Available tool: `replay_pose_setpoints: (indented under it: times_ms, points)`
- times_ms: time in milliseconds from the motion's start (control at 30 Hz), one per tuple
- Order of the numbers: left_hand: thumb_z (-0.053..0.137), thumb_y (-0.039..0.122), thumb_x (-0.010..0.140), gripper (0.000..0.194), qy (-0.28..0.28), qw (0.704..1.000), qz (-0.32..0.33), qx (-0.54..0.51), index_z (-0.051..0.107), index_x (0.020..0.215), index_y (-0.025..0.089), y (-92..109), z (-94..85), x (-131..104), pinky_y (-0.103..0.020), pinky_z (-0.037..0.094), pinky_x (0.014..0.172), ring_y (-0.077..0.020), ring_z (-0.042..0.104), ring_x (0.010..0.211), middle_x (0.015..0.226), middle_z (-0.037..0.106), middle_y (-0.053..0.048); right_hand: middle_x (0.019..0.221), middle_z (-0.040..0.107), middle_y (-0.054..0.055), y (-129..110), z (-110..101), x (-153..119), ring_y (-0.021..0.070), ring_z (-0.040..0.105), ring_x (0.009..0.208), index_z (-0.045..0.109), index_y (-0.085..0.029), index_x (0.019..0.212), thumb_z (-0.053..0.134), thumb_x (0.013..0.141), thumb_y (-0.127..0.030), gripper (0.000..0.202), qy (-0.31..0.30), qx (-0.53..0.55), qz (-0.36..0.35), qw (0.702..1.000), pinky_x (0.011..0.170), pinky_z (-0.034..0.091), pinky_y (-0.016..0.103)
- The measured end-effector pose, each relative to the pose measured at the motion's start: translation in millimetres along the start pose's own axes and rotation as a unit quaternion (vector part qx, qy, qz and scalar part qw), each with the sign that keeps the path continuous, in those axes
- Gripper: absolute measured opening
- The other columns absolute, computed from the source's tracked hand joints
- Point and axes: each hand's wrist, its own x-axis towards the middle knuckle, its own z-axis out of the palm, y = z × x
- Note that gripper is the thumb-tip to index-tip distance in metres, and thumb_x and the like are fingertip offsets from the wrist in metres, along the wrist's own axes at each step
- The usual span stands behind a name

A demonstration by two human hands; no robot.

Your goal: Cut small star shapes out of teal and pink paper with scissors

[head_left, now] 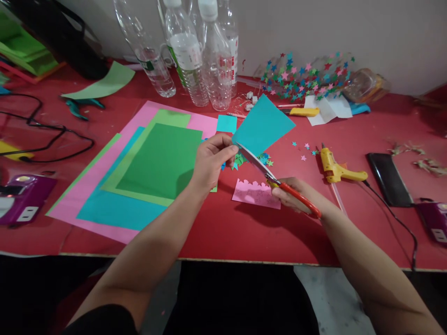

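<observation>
My left hand (pixel 215 156) pinches a corner of a turquoise sheet of paper (pixel 264 124), which is raised above the table. In my right hand (pixel 296 188) is a pair of scissors (pixel 299 199) with red and yellow handles. Their blades slant up to the left and reach the paper's edge near my left fingertips. Below the blades lies a pink paper strip (pixel 256 194) with a notched top edge and faint pen marks. Small paper stars (pixel 240 160) in green and blue are heaped under the turquoise sheet, partly hidden by it and by my left hand.
Stacked coloured sheets (pixel 160 163) lie left of my hands. Clear plastic bottles (pixel 209 60) stand at the back, beside strings of stars (pixel 307 77). A yellow glue gun (pixel 340 170), its cord and a black phone (pixel 389 179) lie right. Pliers (pixel 82 107) are at back left.
</observation>
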Motion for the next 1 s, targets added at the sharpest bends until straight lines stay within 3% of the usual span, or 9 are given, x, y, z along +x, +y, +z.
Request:
replay_pose_setpoints:
  times_ms: [367,600,1000]
  points:
    - [0.063,0.019,0.069,0.016,0.010,1.000,0.011,-0.015,0.052,0.058,0.018,-1.0,0.9,-0.1,-0.018,0.038,0.040,-0.0050,0.045,0.039,0.045,0.050,0.006,0.049,0.039,-0.006,0.6,8.0,0.1,0.0061,0.034,0.038,0.044,-0.019,0.063,0.048,0.087,-0.048,0.038,0.003,-0.015,0.027,1.000,0.041,0.025,0.021]
    - [0.066,0.022,0.071,0.019,0.013,1.000,0.014,-0.023,0.051,0.059,0.018,-3.5,2.7,-1.4,-0.018,0.039,0.042,-0.0046,0.046,0.041,0.046,0.051,0.005,0.051,0.041,-0.006,2.4,6.7,-0.2,0.0060,0.033,0.038,0.044,-0.019,0.063,0.049,0.086,-0.053,0.042,0.005,-0.011,0.001,1.000,0.041,0.025,0.022]
    - [0.063,0.023,0.078,0.019,0.007,1.000,0.017,-0.001,0.054,0.063,0.018,-7.8,-0.4,-1.1,-0.020,0.042,0.048,-0.0064,0.051,0.046,0.051,0.056,0.003,0.044,0.036,-0.008,-2.7,12.7,4.2,0.0060,0.035,0.035,0.044,-0.019,0.062,0.050,0.085,-0.053,0.041,0.024,0.019,0.024,0.999,0.038,0.028,0.020]
